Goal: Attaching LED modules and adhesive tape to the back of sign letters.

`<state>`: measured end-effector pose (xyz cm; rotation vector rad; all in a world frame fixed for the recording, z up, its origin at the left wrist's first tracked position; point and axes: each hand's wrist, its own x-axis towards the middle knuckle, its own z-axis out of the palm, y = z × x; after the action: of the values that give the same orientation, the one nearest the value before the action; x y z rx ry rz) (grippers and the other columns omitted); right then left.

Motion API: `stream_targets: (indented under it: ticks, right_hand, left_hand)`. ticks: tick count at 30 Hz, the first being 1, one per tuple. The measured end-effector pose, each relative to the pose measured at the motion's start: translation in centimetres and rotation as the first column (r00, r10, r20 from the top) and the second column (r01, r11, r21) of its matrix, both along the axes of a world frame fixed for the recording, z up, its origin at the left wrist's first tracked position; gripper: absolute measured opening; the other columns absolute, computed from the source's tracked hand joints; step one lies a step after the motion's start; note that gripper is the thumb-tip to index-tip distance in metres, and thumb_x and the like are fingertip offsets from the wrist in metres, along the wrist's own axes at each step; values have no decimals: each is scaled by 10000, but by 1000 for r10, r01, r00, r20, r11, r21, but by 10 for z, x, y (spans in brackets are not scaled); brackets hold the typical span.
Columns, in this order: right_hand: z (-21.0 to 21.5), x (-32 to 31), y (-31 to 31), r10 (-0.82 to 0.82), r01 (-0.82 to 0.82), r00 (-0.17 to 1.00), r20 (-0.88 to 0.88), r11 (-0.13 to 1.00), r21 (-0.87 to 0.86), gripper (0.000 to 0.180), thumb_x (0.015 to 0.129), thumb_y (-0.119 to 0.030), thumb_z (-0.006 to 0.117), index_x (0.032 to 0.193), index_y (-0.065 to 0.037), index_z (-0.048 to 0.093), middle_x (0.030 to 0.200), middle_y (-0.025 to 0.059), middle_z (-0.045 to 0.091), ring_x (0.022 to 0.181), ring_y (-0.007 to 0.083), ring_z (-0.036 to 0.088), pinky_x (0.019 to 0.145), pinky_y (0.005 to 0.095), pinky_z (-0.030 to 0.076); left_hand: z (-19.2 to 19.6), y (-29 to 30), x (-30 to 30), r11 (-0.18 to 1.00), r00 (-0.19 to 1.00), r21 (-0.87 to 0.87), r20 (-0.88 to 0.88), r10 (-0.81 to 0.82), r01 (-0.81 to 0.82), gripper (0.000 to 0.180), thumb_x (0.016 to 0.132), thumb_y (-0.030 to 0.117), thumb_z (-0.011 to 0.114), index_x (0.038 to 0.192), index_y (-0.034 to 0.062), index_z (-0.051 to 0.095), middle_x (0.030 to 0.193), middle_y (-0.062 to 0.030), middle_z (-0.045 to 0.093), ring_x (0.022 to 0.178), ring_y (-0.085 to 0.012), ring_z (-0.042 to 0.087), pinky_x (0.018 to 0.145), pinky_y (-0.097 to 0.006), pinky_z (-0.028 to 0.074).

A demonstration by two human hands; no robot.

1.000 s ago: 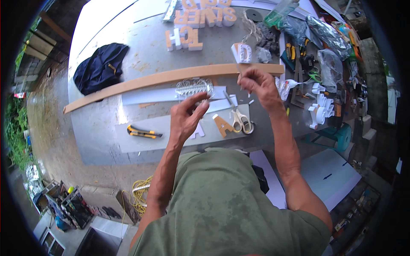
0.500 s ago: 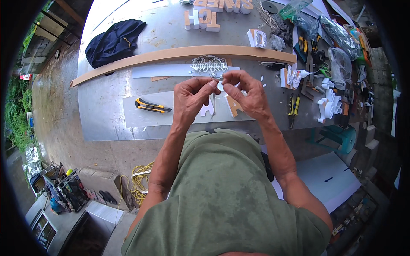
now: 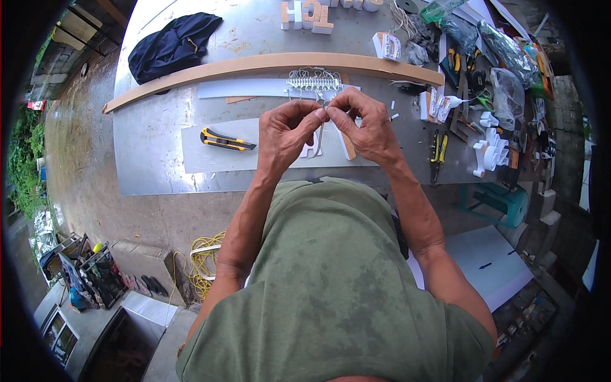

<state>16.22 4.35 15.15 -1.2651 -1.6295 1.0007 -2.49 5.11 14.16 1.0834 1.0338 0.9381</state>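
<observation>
My left hand [image 3: 284, 135] and my right hand [image 3: 369, 129] meet over the table, their thumbs and fingertips closed in a pinch. Between them is what looks like thin wire, mostly hidden by the fingers. Just beyond lies a bundle of small white light modules on looped pale wire [image 3: 314, 81], on a white strip [image 3: 242, 88]. A thin grey length hangs below my left fingertips. Under the hands, a white-faced letter [image 3: 312, 148] and a wood-coloured letter block [image 3: 345, 143] rest on a grey sheet [image 3: 216, 162], partly covered. A yellow and black utility knife [image 3: 227, 140] lies left of my left hand.
A long brown bar [image 3: 267, 63] crosses the metal table behind the hands. Dark cloth [image 3: 172, 48] lies far left. Yellow-handled pliers [image 3: 438, 156], a letter block [image 3: 387, 46], white letter pieces [image 3: 491, 153] and plastic bags [image 3: 507, 94] crowd the right. A teal stool [image 3: 503, 205] stands below.
My right hand has come left to meet the left fingertips, and its fingers have closed. The whole table sits slightly higher in view.
</observation>
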Motion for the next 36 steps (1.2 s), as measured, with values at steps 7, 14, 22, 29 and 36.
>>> stream_targets:
  ticks: [7, 14, 22, 29, 36]
  right_hand:
    - [-4, -16, -18, -35, 36, 997, -62, 999, 5, 119, 936, -81, 665, 916, 18, 602, 793, 71, 628, 632, 124, 568, 576, 297, 476]
    - [0, -21, -37, -36, 31, 996, -85, 998, -49, 74, 923, -44, 639, 906, 6, 587, 779, 69, 605, 669, 151, 592, 616, 314, 488]
    - [4, -21, -49, -37, 32, 996, -78, 998, -61, 59, 905, -31, 642, 898, -1, 593, 772, 66, 595, 675, 156, 589, 613, 317, 485]
    - [-21, -23, -65, 81, -83, 996, -45, 996, -35, 68, 882, -35, 666, 889, -9, 604, 815, 77, 609, 671, 186, 598, 624, 330, 489]
    - [-25, -21, -69, 69, -50, 995, 71, 970, -238, 224, 870, -135, 754, 1033, -29, 643, 921, 87, 653, 738, 206, 650, 660, 341, 512]
  left_hand:
    - [-12, -8, 3, 991, 978, -99, 182, 106, -89, 138, 959, 130, 679, 945, -8, 680, 766, -26, 666, 572, -36, 498, 493, -200, 383]
    - [-22, -10, -1, 984, 966, -118, 205, 158, -136, 153, 967, 150, 674, 961, -3, 666, 818, -62, 685, 536, -21, 455, 452, -172, 326]
    - [-32, -11, -9, 981, 974, -162, 180, 140, -111, 156, 975, 153, 660, 966, -3, 663, 845, -92, 703, 512, -23, 447, 441, -171, 330]
    - [-31, -33, -16, 940, 965, -341, 252, 73, 18, 143, 1005, 140, 611, 968, 3, 629, 830, -86, 705, 514, -34, 480, 440, -172, 351]
    - [-56, -58, -43, 979, 985, -180, -121, -122, 99, 186, 1011, 204, 626, 975, 23, 641, 766, 1, 627, 604, -18, 466, 525, -196, 349]
